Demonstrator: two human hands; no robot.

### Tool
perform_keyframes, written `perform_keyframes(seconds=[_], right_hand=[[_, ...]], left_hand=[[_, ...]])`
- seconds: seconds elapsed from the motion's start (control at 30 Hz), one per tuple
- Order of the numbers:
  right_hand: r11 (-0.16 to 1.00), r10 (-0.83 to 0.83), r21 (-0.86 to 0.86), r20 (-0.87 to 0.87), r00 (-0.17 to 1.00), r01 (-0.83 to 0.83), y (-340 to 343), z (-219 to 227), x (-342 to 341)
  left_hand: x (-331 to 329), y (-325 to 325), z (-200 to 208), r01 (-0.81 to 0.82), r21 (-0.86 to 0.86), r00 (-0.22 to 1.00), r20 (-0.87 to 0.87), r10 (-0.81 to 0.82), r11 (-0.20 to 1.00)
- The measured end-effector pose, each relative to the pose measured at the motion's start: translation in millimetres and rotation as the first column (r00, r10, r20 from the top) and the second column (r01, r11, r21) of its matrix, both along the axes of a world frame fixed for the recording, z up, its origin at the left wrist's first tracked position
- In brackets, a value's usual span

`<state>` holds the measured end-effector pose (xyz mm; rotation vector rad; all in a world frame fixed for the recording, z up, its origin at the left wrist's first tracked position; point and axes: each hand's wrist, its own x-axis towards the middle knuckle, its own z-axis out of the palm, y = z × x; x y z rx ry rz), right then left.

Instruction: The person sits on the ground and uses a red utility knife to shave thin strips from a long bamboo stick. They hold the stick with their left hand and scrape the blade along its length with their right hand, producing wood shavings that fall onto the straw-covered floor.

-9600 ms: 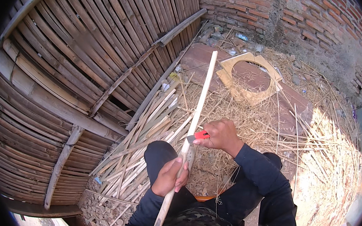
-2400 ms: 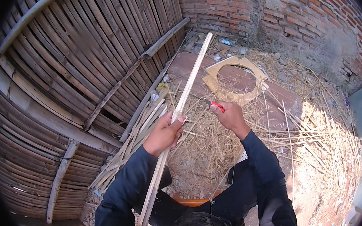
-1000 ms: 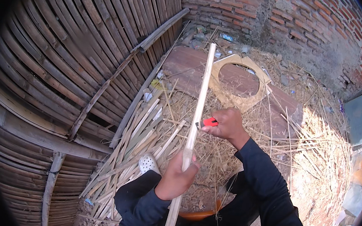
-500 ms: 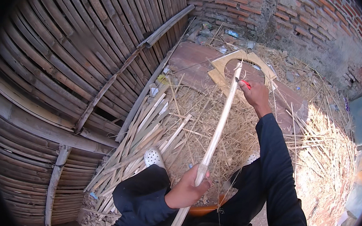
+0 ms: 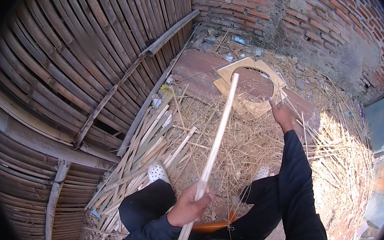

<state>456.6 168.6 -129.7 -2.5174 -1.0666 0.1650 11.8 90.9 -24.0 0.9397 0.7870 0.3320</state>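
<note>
My left hand (image 5: 190,205) is closed round the lower part of a long, pale bamboo strip (image 5: 218,136). The strip slants up and away from me, its far end standing free in front of a square wooden board with a round hole (image 5: 226,71). To the right of the strip and apart from it, my right hand (image 5: 281,115) is held near the board's right corner, fingers curled and thumb raised. The red-handled knife seen in this hand earlier is now hidden by the hand.
Split bamboo strips (image 5: 145,155) lie piled at left beside a bamboo slat wall (image 5: 70,50). Shavings (image 5: 240,138) cover the ground between my feet. A reddish-brown panel (image 5: 196,72) lies under the board, before a brick wall (image 5: 238,10). Something orange (image 5: 212,227) shows between my legs.
My right hand has come away from the strip, moving right and slightly down. The strip's far end has swung left and down a little. My left hand keeps its hold.
</note>
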Motion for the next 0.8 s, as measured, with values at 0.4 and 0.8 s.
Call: perform_keyframes(seconds=[0.4, 0.8], right_hand=[[0.453, 0.819, 0.302, 0.232, 0.525, -0.839, -39, 85, -230], [0.453, 0.801, 0.277, 0.289, 0.524, -0.847, -28, 84, -239]], left_hand=[[4, 37, 18, -0.096, -0.24, 0.96, 0.235, 0.154, 0.966], [4, 38, 15, -0.085, -0.302, 0.946, 0.275, 0.172, 0.949]])
